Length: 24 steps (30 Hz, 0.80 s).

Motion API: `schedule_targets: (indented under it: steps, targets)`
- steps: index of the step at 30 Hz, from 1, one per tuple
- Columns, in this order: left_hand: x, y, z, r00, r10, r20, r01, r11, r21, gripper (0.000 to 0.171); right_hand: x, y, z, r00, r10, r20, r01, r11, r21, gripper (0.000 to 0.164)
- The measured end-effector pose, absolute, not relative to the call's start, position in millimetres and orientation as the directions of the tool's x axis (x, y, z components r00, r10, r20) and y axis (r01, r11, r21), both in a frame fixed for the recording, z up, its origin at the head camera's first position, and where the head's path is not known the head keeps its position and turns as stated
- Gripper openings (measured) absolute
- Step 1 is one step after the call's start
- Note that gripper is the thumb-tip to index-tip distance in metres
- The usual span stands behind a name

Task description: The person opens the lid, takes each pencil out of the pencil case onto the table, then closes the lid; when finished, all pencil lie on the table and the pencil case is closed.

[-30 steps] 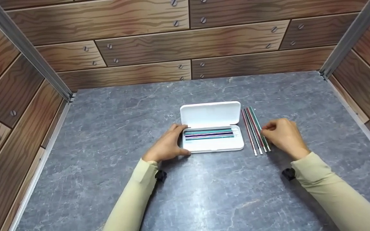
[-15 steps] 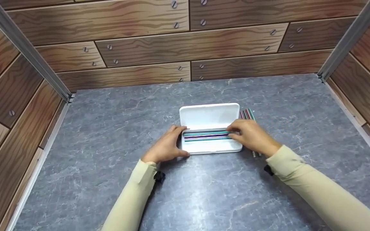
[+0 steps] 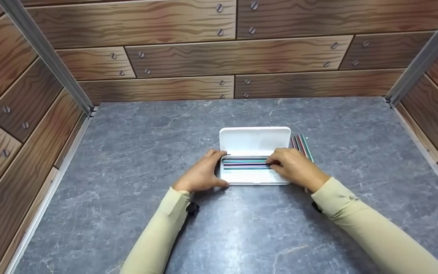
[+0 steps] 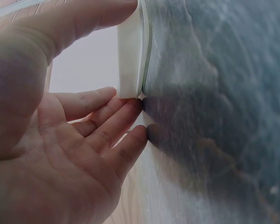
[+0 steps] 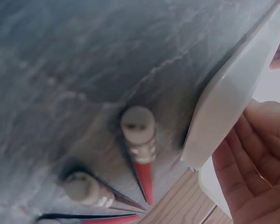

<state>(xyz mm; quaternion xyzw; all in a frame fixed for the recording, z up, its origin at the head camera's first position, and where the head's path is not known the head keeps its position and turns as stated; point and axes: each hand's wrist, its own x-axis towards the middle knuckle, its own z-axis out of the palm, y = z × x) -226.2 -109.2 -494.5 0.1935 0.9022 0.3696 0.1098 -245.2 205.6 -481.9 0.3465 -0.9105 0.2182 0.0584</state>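
A white pencil case (image 3: pixel 255 140) lies with its lid raised toward the back. Inside it, several turquoise and purple pencils (image 3: pixel 242 164) lie lengthwise along the hinge side. My left hand (image 3: pixel 200 173) grips the case's left end, thumb at the front corner and index finger at the back; the left wrist view shows its fingertips against the case wall (image 4: pixel 129 70). Over the right end of the case, my right hand (image 3: pixel 297 165) pinches at the pencils between thumb and fingers, covering their eraser ends. In the right wrist view, its fingers (image 5: pixel 240 161) reach over the case rim.
Several loose red, dark and green pencils (image 3: pixel 302 144) lie on the grey marbled table (image 3: pixel 242 228) just right of the case, partly under my right hand. Wood-patterned walls (image 3: pixel 181 61) and metal corner posts (image 3: pixel 48 57) enclose the table's back and sides.
My right hand has moved left from beside the loose pencils to the pencils inside the case, which now lie closer together. My left hand has stayed on the case; the head view has shifted slightly.
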Motion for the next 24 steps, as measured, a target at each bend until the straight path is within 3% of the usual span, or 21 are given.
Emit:
schedule_targets:
  steps: [7, 24]
  targets:
    - [-232.2, -110.5, -507.5, -0.897, 0.439, -0.044, 0.281, 0.645, 0.711, 0.100, -247.4, 205.4, -484.1, -0.753, -0.611, 0.246, -0.657, 0.672, -0.341, 0.010]
    - [-226.4, -107.4, -493.6, -0.897, 0.440, -0.040, 0.276, 0.630, 0.726, 0.096, -249.7, 207.4, -482.2, -0.738, -0.613, 0.282, -0.674, 0.689, -0.268, 0.007]
